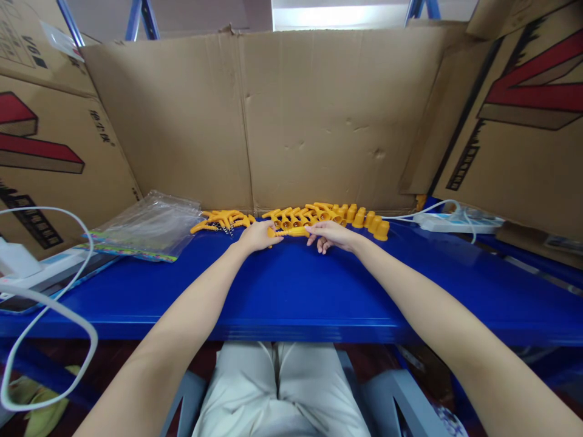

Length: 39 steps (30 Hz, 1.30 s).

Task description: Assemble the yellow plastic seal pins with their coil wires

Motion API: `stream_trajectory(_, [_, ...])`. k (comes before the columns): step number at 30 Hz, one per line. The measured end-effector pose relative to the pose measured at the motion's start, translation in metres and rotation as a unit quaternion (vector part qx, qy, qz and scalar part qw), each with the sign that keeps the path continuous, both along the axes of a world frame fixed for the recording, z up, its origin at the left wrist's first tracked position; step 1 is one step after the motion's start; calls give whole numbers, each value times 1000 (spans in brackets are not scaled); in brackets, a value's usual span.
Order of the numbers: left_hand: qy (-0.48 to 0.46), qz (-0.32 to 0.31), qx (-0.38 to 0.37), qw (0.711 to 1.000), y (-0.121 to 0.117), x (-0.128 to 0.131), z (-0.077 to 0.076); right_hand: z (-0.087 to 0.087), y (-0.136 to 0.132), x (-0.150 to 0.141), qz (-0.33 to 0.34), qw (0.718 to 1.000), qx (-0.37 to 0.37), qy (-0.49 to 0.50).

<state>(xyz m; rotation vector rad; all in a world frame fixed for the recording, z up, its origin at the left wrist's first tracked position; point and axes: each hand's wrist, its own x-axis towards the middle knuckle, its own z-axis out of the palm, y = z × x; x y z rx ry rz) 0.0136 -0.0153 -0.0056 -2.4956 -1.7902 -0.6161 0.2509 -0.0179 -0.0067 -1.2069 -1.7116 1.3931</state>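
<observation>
My left hand and my right hand meet over the middle of the blue table, both closed on one yellow corkscrew held level between them. The left fingers grip its handle end, and the right fingertips pinch the other end. Just left of my left hand lies a pile of yellow corkscrew handles with metal spirals showing. Behind my hands runs a row of yellow corkscrews with round, bell-like ends facing me. Past my right hand stand several yellow caps, partly in a line.
Clear plastic bags lie at the left. White cables and a power strip sit at the left edge. Another power strip is at the right. A cardboard panel walls the table's back, with cardboard boxes beside it.
</observation>
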Motion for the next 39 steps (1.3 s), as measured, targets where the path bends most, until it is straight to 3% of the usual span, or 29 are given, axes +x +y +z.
stream_trajectory(16, [-2,6,-3,1000,0,0,0,-1,0,0,8,1000,-8,25])
stream_trajectory(27, [-16,-41,3,999,3,0,-2,0,6,0,6,983,-75,167])
stream_trajectory(39, [-24,-37,16,999,-1,2,2,-2,8,-1,-8,983,-64,173])
